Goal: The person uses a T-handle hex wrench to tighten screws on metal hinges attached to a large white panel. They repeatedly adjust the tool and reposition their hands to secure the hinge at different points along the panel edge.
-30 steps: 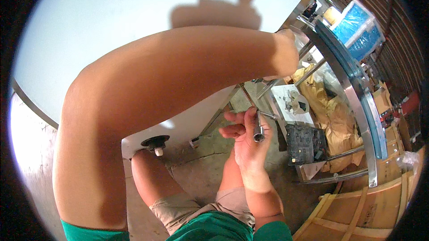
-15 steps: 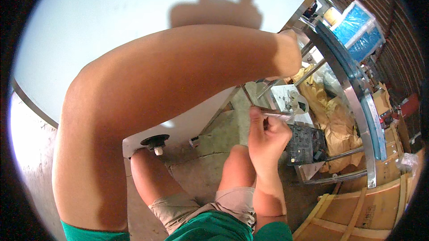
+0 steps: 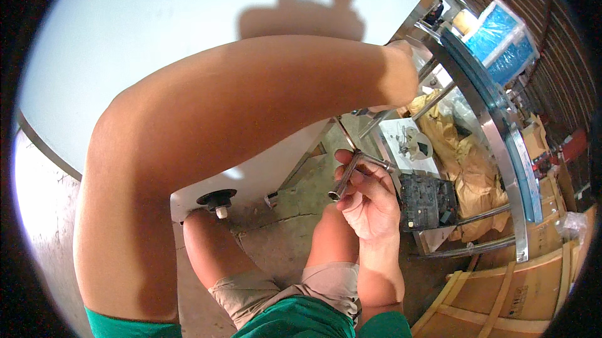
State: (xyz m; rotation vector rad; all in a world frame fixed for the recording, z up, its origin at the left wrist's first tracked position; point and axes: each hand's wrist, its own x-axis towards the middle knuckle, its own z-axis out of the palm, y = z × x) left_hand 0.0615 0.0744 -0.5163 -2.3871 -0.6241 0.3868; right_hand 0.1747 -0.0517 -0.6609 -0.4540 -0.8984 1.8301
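Across the large white panel my left arm reaches to the panel's right edge. There my left hand lies by the metal frame; its fingers are turned away and hidden, so their grip does not show. My right hand is palm up below it, with thumb and fingers around a metal three-way socket wrench. One arm of the wrench points down toward me with its socket end showing, another points right, and a thin one runs up toward the panel's edge. Where that upper end meets the frame is hard to make out.
A black foot with a white tip sticks out from the panel's lower side. Right of my hand are a black tool case, crumpled brown paper and a white sheet with small parts. Wooden crating stands at the lower right.
My right hand has rolled from a closed grip, back of the hand showing, to palm up with looser fingers. The wrench has turned with it. My left arm stays almost still.
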